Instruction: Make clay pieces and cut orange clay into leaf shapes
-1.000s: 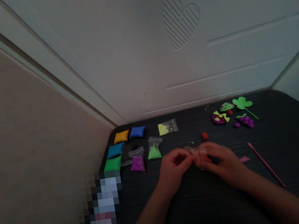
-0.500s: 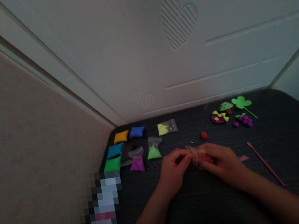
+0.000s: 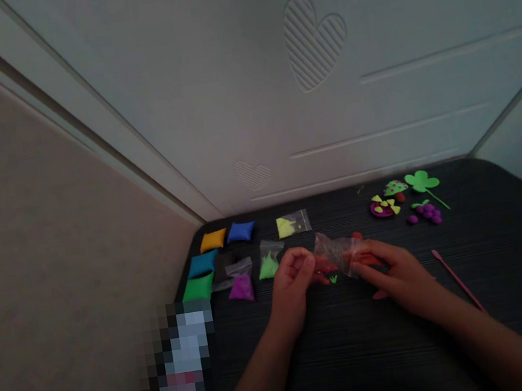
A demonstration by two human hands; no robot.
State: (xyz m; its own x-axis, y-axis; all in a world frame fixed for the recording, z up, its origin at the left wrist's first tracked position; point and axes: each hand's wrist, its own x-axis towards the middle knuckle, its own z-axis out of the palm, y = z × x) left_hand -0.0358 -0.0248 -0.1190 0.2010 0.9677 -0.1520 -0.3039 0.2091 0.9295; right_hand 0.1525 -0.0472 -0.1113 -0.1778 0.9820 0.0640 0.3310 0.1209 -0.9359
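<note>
The dark tabletop (image 3: 355,364) is filling the bottom of the frame. Near the lower middle, the right hand (image 3: 392,270) is pinching the clear bag (image 3: 338,250) with its fingers. The left hand's (image 3: 294,288) fingers are curling close together just beside it. A purple bag (image 3: 242,287) is lying left of them.

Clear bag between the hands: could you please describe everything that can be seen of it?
The bag looks like thin, see-through plastic, crumpled and creased, with a loose, uneven outline. It spans most of the gap between the hands, over the dark table. The right hand grips its right end, its fingers covering part of it. The left hand is at its left end; contact there is unclear. Red material shows near the right fingers, but whether it is inside cannot be told.
</note>
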